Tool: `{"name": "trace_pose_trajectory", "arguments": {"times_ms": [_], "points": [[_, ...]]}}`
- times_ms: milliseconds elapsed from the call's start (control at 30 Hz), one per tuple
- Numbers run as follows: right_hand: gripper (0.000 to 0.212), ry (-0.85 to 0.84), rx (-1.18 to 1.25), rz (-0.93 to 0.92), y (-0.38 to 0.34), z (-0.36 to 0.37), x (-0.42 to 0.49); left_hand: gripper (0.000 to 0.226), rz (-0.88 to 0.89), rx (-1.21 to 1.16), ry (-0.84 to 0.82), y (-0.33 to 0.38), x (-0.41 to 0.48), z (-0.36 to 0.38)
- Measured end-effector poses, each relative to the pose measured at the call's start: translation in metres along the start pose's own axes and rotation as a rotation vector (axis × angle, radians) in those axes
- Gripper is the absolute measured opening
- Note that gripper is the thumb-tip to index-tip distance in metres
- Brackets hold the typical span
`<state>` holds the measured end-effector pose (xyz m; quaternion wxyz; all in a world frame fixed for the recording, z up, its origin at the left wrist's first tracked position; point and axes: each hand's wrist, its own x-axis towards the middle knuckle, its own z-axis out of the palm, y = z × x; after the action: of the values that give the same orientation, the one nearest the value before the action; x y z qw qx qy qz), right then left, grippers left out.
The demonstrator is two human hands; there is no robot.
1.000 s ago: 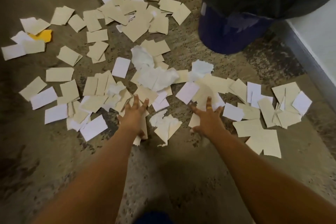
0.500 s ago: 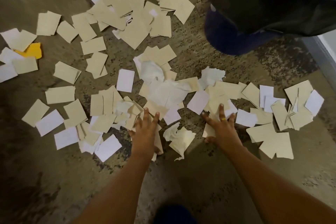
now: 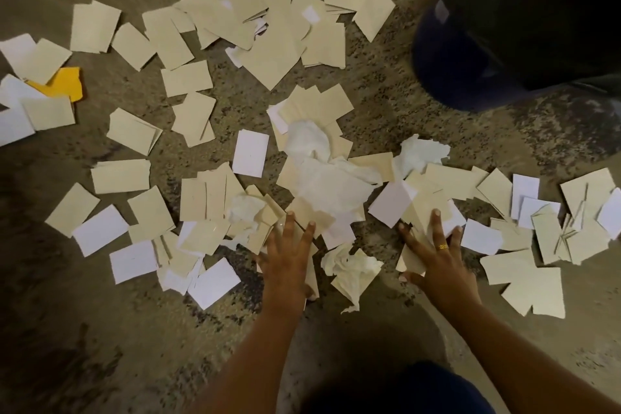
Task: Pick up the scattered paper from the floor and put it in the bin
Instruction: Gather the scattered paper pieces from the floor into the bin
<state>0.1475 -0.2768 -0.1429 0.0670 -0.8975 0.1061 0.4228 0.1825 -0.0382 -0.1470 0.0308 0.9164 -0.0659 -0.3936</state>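
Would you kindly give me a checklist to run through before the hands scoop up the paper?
1. Left hand flat on paper, fingers straight: ok.
2. Right hand flat on paper, fingers spread: ok.
3. Paper gripped for lifting: not ok, neither hand holds any.
4. Crumpled tissue lies between the hands: ok.
5. Bin in view, upper right: ok.
6. Bin mouth open: cannot tell, out of frame.

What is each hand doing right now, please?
Left hand: open, straight fingers resting on the beige cut paper pieces.
Right hand: open, spread fingers resting on those pieces too.
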Motion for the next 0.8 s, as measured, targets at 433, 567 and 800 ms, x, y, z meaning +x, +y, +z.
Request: {"name": "trace_pose_trajectory", "arguments": {"times_ms": [433,567,800], "points": [[0.089,0.007,-0.034,-0.075,-0.0007,-0.0050,-0.0008,0.120,-0.070,-0.081,-0.037,0.0034,0.0009,-0.0035],[0.089,0.002,-0.031,-0.077,0.0014,-0.0036,0.0014,0.123,-0.099,-0.133,-0.004,0.0039,0.0017,0.0005],[0.089,0.072,-0.016,-0.107,0.0009,-0.0027,0.0021,0.128,-0.109,-0.170,0.068,0.0035,0.0016,0.0031]]}}
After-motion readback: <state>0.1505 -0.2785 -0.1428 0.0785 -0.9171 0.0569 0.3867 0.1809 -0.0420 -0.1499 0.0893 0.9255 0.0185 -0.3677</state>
